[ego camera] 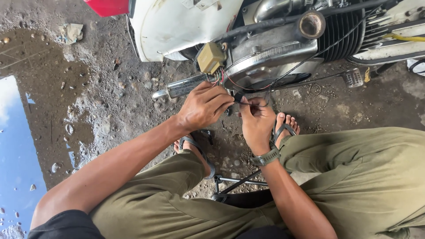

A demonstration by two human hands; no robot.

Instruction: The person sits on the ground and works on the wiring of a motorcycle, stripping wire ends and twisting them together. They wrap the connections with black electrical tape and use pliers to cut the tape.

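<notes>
Wires (pixel 246 102) run thin and dark between my two hands, long axis left to right, just near of the engine case (pixel 265 57). My left hand (pixel 202 107) pinches one end, my right hand (pixel 256 121) the other, equally close.

Olive-green trousers (pixel 354 177), a mustard-yellow box (pixel 210 57) with red and green wires (pixel 220 78), a white panel (pixel 177 26), grey wet ground (pixel 106 102).

A roadside motorcycle repair spot — open ground, not a fitted workshop.
Just above the left hand (pixel 203 108) a motorcycle engine (pixel 274 48) sits exposed; to that hand's left, wet gritty ground (pixel 110 102) holds a puddle (pixel 17 146) mirroring sky.
</notes>
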